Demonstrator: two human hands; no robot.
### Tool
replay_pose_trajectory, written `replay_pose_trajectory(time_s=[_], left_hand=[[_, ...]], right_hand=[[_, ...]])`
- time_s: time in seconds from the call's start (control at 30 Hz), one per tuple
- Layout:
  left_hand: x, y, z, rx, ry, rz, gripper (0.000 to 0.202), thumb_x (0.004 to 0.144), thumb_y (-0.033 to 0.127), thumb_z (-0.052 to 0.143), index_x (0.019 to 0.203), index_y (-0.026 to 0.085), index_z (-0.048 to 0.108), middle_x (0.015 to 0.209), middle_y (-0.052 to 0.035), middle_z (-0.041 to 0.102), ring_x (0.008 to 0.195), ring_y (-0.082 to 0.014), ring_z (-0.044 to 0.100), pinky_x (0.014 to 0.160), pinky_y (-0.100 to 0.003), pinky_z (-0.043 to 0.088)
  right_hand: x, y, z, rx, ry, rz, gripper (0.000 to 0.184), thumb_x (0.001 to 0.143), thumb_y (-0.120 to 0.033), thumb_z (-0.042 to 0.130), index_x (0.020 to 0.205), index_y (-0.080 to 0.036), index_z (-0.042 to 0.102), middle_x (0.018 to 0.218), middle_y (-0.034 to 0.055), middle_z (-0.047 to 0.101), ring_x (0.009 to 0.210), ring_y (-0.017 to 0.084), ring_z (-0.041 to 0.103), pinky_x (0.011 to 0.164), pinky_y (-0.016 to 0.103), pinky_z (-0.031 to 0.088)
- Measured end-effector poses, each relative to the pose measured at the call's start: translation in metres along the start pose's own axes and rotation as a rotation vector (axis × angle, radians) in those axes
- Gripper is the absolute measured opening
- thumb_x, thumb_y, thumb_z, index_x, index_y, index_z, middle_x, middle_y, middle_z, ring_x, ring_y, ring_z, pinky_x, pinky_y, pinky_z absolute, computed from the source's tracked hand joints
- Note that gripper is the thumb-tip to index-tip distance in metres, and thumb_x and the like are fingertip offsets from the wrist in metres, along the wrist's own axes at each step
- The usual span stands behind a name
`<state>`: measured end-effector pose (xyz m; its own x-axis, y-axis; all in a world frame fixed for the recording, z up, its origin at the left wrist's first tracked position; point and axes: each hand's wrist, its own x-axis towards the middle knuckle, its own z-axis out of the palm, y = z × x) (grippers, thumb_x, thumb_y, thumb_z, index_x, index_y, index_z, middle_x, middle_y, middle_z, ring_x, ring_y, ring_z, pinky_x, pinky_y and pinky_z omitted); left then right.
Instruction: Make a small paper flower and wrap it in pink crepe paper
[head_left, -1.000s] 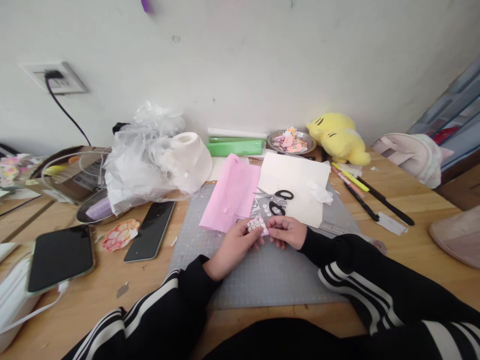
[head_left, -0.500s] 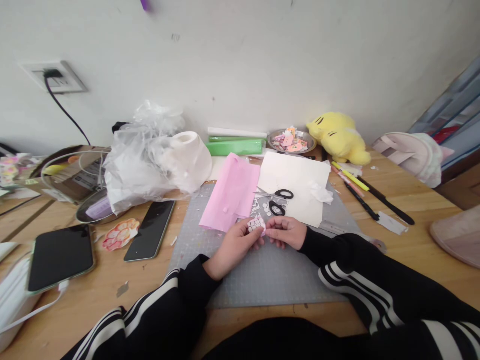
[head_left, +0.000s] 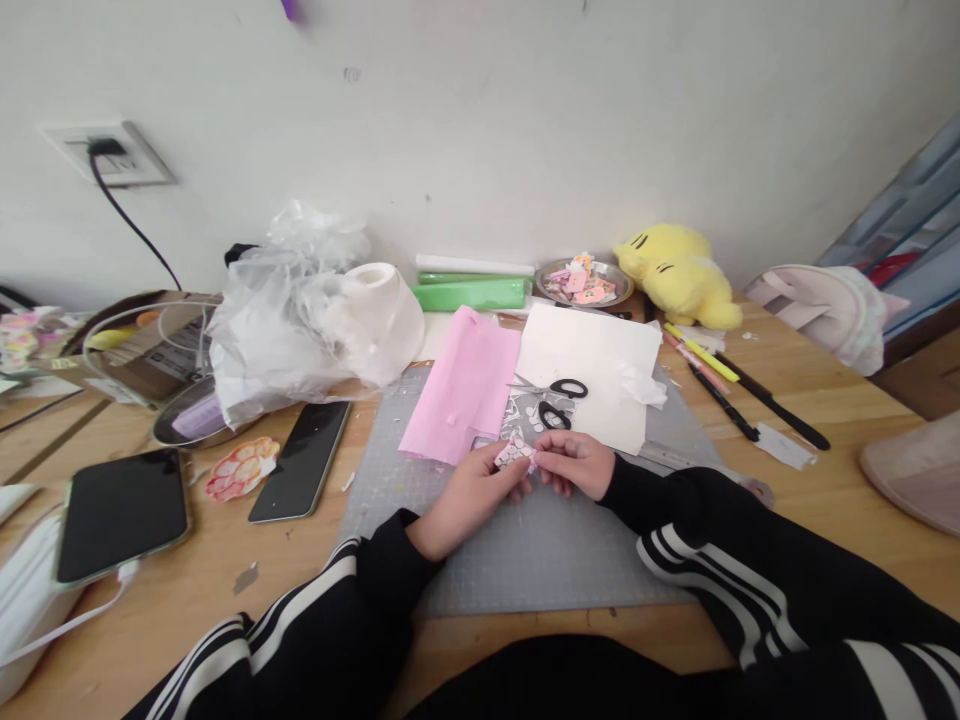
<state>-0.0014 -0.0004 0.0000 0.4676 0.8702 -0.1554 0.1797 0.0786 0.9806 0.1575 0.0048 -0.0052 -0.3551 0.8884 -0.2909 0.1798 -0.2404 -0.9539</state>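
Grips small patterned piece [head_left: 514,453], white with dark outlines and pink edging, in left hand [head_left: 476,485] — thumb on top, fingers underneath. Pinches right end of same piece between thumb and fingertips of right hand [head_left: 576,465]. Holds it over grey mat [head_left: 555,560], roughly midway between left and right edges; contact with mat unclear.

Just beyond both hands, toward mat's far edge: scissors [head_left: 557,388], black handles toward right edge, tips toward pink sheet [head_left: 465,380]. Near scissors, small white scraps [head_left: 533,414]. Pink sheet toward mat's far left corner; to its right, white paper [head_left: 600,350], with crumpled tissue [head_left: 643,384] at its right edge.

On table [head_left: 289,558], off mat's left edge: dark phone [head_left: 300,465]; just beside it, orange-red paper flower [head_left: 238,472]. Off mat's right edge: yellow pen [head_left: 703,353] and black pen [head_left: 724,403].

Along table's far edge, left to right — plastic bag [head_left: 262,325], green rolls [head_left: 469,295], metal dish [head_left: 624,293] heaped with coloured cut-outs [head_left: 589,288], yellow plush toy [head_left: 688,275].
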Motion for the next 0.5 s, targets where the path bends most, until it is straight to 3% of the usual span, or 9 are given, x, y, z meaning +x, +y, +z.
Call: replay_pose_trajectory(time_s=[0.17,0.5], left_hand=[[0.0001,0.0004,-0.0004,-0.036,0.055,-0.034,0.022,0.077,0.034,0.046,0.069,0.014,0.051,0.058,0.0006,0.055,0.049,-0.0087,0.048,0.048,-0.020,0.038],[0.0009,-0.0029,0.0004,-0.024,0.058,-0.020,0.023,0.076,0.036,0.047,0.069,0.014,0.051,0.057,0.0008,0.055,0.048,-0.0088,0.048,0.047,-0.020,0.038]], right_hand=[[0.0017,0.0010,-0.0005,0.032,0.007,0.022,0.026,0.064,-0.039,0.055,0.069,-0.016,0.044,0.048,-0.0068,0.049,0.035,0.003,0.042,0.032,0.015,0.033],[0.0001,0.0010,-0.0008,0.026,-0.018,0.025,0.030,0.058,-0.038,0.061,0.072,-0.014,0.048,0.049,-0.0066,0.049,0.036,0.003,0.042,0.033,0.015,0.033]])
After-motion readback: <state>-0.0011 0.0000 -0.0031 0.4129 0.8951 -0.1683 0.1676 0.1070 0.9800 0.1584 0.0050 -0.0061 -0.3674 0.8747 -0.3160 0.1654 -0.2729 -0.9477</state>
